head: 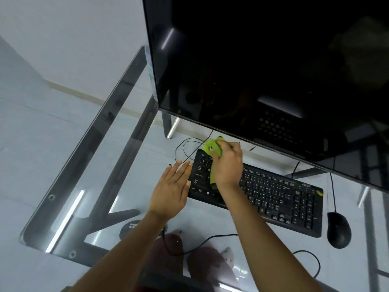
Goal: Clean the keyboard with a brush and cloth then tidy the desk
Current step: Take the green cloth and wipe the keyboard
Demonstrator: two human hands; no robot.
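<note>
A black keyboard [273, 194] lies on the glass desk [101, 144] in front of the monitor. My right hand [228, 165] is shut on a green brush [212, 150], held over the keyboard's left end; the hand hides most of the brush and its bristles. My left hand [172, 190] rests flat with fingers apart on the glass, touching the keyboard's left edge. No cloth is in view.
A large dark monitor [273, 70] fills the upper right, its lower edge close above the keyboard. A black mouse [338, 229] sits right of the keyboard. Cables [185, 148] loop behind the keyboard. The floor and my feet show through the glass.
</note>
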